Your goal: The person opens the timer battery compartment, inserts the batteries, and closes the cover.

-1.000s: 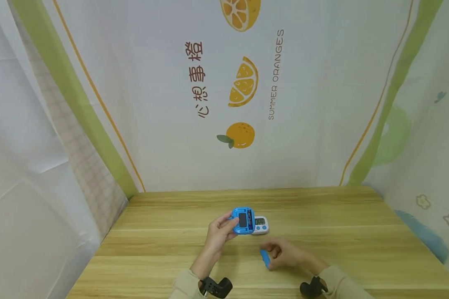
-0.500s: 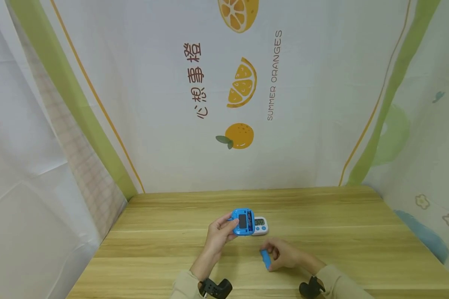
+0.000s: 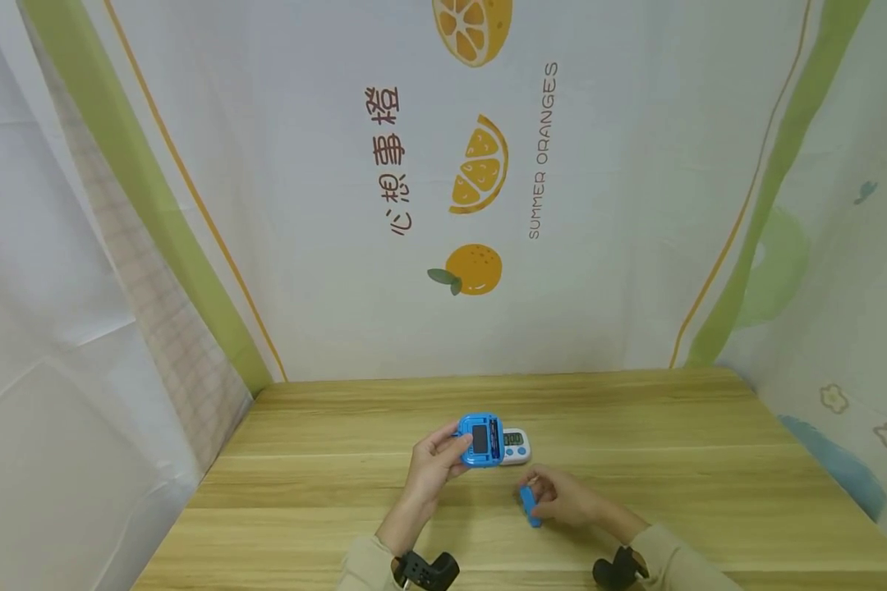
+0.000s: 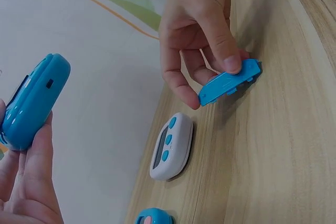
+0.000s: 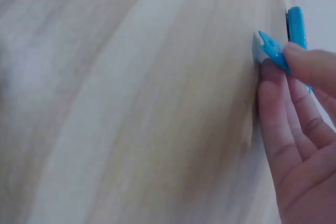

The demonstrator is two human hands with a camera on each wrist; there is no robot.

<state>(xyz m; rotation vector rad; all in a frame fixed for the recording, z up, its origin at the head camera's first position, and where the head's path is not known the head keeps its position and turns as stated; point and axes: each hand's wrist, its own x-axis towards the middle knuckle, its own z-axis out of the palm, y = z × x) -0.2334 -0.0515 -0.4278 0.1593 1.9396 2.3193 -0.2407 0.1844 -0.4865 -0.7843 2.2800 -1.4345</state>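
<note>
My left hand (image 3: 430, 466) holds up a blue digital timer (image 3: 473, 451), its back towards the head view. A battery lies in the uncovered slot along the timer's right side. Lower and to the right, my right hand (image 3: 565, 498) pinches a small blue battery cover (image 3: 530, 506) between thumb and fingers, just above the table. In the left wrist view the thumb presses on the face of the cover (image 4: 229, 81), and small tabs stick out along its lower edge. The right wrist view shows one end of the cover (image 5: 273, 50) beyond the thumb.
A white digital timer (image 3: 517, 447) with blue buttons lies on the wooden table (image 3: 636, 460), partly behind the blue timer. Another blue object (image 4: 154, 216) is cut off at the left wrist view's bottom edge. A printed curtain (image 3: 584, 312) hangs behind the table.
The battery cover has turned in my right fingers and risen slightly, now seen at a different angle. My left hand and the blue timer stay nearly still.
</note>
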